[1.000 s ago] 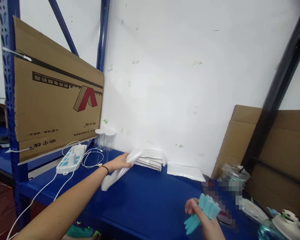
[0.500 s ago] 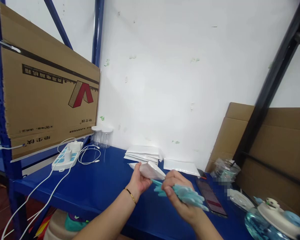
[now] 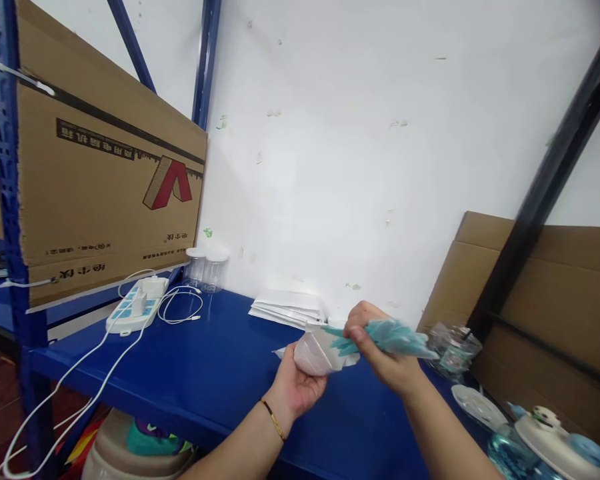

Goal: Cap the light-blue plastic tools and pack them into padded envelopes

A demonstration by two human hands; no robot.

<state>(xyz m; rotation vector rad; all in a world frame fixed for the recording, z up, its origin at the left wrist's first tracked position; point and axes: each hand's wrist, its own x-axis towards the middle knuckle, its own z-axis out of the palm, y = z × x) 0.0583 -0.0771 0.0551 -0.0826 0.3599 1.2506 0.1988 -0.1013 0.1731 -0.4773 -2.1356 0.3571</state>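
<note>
Over the worktop (image 3: 205, 360), a white pouch (image 3: 317, 355) and a teal bundle (image 3: 400, 339) meet

The pouch is held up in the left hand (image 3: 301, 392), whose grip is closed around its near side. The right hand (image 3: 373, 337) pinches the bundle in a firm grip; the bundle's narrow end overlaps the pouch's upper edge, though whether it sits inside cannot be told. Behind, a stack of white envelopes (image 3: 286, 305) lies near the wall (image 3: 325, 160). Leftward stand two clear jars (image 3: 214, 275), with a loosely coiled white cable (image 3: 200, 305) beside a power strip (image 3: 130, 319). To the right are a clear container (image 3: 454, 352), a pale disc (image 3: 479, 407) and a light-lidded blue vessel (image 3: 510, 448).
</note>
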